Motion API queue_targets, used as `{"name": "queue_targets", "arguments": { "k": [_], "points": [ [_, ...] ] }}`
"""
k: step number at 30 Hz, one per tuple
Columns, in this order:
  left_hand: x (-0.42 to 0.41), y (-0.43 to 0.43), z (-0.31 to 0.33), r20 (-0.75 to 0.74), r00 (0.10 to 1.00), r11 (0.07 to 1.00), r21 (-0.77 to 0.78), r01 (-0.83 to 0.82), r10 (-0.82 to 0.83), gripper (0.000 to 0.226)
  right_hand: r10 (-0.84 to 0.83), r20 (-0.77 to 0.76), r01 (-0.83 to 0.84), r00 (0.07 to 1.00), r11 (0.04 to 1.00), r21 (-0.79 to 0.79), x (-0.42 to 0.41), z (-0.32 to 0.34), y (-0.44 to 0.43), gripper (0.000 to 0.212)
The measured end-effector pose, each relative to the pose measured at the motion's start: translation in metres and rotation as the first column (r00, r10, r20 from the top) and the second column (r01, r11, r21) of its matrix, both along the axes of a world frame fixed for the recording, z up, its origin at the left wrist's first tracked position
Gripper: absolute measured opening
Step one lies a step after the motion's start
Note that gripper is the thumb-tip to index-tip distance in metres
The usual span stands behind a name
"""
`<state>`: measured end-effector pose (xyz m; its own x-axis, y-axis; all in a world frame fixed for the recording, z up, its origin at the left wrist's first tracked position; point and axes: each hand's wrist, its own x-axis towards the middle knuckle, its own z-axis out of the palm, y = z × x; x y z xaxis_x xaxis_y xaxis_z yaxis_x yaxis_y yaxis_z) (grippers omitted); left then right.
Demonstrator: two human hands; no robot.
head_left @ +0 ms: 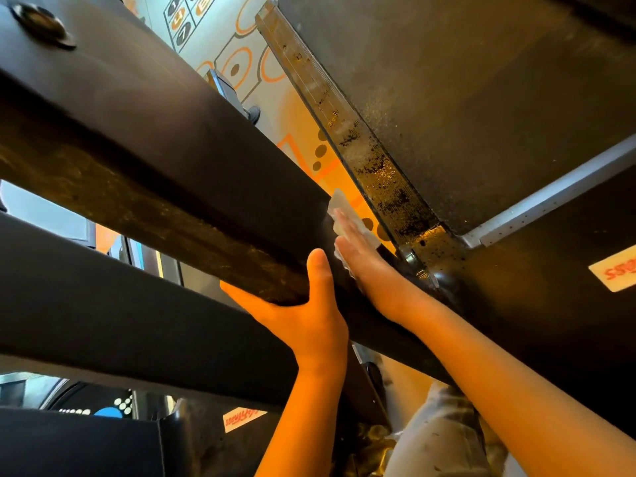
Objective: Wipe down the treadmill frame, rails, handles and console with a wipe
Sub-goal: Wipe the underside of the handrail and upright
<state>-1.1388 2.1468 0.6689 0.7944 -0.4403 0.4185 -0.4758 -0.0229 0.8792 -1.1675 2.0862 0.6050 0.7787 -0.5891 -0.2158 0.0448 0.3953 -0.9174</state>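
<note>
A thick black handrail (155, 149) runs slantwise across the view, its underside rough and brownish. The left hand (309, 315) grips the handrail's lower edge: the thumb lies straight up the side face and the fingers curl beneath it. Just beyond that thumb, the right hand (364, 263) lies flat on the same side face, fingers straight and close together, pressing a white wipe (339, 208) against the black surface. The wipe sits under the palm and fingers, and its crumpled edge sticks out past the fingertips. On the far side of the handrail from the camera lies a scuffed, worn side strip (361, 146), with the dark belt (481, 98) next to it. A pale trouser leg (440, 435) shows below the handrail, between the two forearms.
</note>
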Motion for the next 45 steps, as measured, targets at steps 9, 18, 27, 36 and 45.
{"name": "queue_targets", "arguments": {
  "k": [9, 18, 27, 36, 45],
  "points": [
    [0.0, 0.001, 0.001, 0.035, 0.999, 1.0, 0.027, 0.001, -0.002, 0.079, -0.041, 0.057, 0.036, 0.998, 0.995, 0.091, -0.041, -0.035, 0.043, 0.06],
    [0.004, 0.006, -0.001, 0.054, 0.995, 0.992, 0.099, 0.074, -0.079, 0.079, -0.043, -0.242, 0.121, 0.969, 0.94, 0.319, -0.077, -0.095, 0.08, 0.059],
    [0.001, 0.007, -0.002, 0.081, 0.997, 0.994, 0.107, 0.004, -0.013, 0.087, -0.048, -0.018, 0.049, 0.999, 0.999, 0.02, -0.055, -0.031, 0.06, 0.05],
    [-0.04, 0.035, -0.066, 0.01, 0.996, 0.946, 0.313, -0.088, 0.09, 0.098, -0.044, 0.037, 0.043, 0.998, 0.999, 0.028, -0.059, -0.071, 0.065, 0.065],
    [-0.038, 0.037, -0.076, 0.031, 0.994, 0.954, 0.28, -0.109, 0.104, 0.089, -0.035, -0.1, 0.038, 0.994, 0.999, 0.028, -0.078, -0.154, 0.084, 0.068]
  ]
}}
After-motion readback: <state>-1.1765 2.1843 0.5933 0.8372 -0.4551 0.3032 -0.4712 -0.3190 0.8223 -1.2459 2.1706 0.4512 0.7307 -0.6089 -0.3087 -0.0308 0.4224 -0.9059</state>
